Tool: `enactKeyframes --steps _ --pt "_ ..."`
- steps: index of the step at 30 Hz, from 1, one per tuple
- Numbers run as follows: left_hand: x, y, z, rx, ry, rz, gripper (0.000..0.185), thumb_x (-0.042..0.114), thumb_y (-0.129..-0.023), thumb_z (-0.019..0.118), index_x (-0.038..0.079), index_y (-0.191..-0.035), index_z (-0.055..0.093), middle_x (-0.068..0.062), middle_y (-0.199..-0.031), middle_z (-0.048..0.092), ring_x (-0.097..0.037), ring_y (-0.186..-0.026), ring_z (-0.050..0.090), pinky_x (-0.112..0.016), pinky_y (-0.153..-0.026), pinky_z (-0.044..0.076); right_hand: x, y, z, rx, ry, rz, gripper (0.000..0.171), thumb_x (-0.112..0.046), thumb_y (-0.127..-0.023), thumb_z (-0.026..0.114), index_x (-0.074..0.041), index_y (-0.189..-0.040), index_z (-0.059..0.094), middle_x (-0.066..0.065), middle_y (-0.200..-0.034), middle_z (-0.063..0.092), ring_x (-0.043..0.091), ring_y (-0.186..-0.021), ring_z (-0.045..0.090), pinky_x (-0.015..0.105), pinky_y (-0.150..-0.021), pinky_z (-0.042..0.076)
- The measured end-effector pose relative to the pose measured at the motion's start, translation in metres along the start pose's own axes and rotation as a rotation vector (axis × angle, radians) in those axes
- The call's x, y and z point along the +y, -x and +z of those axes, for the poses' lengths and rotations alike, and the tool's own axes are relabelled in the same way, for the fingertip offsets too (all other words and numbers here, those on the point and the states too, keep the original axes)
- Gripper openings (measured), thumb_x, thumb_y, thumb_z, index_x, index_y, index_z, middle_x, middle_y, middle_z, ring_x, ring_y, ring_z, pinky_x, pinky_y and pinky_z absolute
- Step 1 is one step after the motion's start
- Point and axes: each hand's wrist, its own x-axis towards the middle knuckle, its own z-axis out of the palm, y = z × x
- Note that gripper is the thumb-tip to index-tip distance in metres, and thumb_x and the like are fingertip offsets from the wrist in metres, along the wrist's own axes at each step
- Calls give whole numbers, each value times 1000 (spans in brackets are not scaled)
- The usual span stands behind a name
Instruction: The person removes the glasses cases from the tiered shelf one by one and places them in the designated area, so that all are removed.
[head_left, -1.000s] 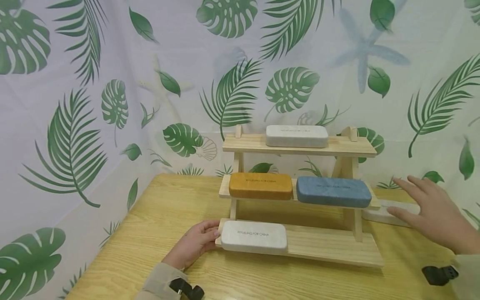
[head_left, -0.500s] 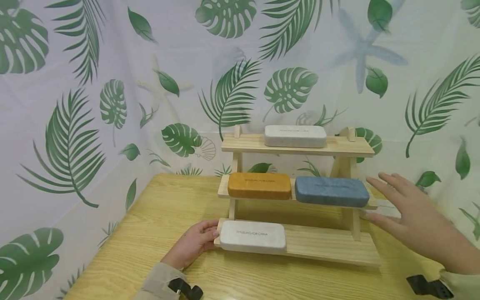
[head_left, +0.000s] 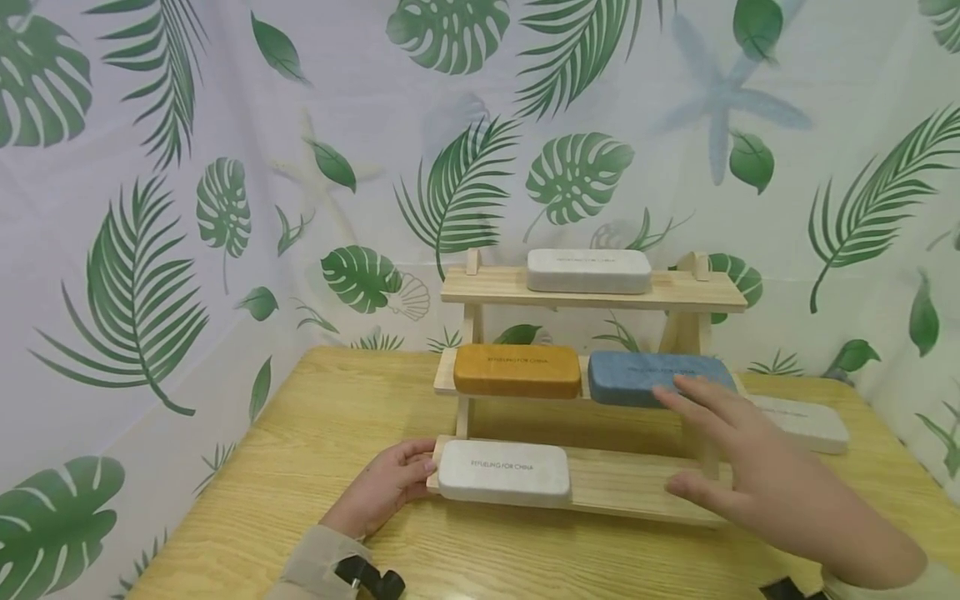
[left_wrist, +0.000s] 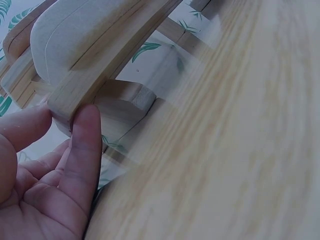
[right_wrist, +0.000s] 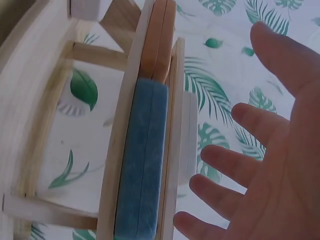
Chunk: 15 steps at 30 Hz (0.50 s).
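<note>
A three-tier wooden rack [head_left: 637, 483] stands on the wooden table [head_left: 337, 417]. A white case [head_left: 504, 472] lies on its bottom shelf, an orange case [head_left: 517, 371] and a blue case [head_left: 652, 375] on the middle shelf, and another white case [head_left: 588, 271] on top. My left hand [head_left: 390, 487] rests against the left end of the bottom shelf [left_wrist: 100, 75], thumb and finger [left_wrist: 85, 135] touching the board below the white case [left_wrist: 75, 30]. My right hand [head_left: 738, 462] hovers with fingers spread before the rack's right side, just in front of the blue case [right_wrist: 142, 160], holding nothing.
A third white case [head_left: 802, 421] lies flat on the table right of the rack. A leaf-print cloth [head_left: 225, 208] hangs close behind and along both sides. The bottom shelf's right half is bare wood.
My right hand has swept left from over the white case on the table to in front of the rack, uncovering that case. The left hand has stayed put.
</note>
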Motion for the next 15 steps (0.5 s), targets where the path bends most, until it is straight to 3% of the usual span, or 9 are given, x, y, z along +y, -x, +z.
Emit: enactKeyframes --steps 5,15 --pt "1 0 0 4 -5 0 58 17 -106 56 -11 -151 33 -19 -131 61 -26 -114 63 -38 -94 54 -12 -7 12 -8 44 -77 85 -49 -89 77 -26 -159 36 11 -157 38 40 -132 47 60 -89 52" --pt "0 0 1 5 -3 -8 58 18 -106 57 -10 -151 34 -20 -134 59 -27 -115 63 -38 -94 54 -32 -19 52 -41 -17 -120 82 -61 -91 66 -30 -160 34 3 -160 35 38 -142 37 63 -98 46"
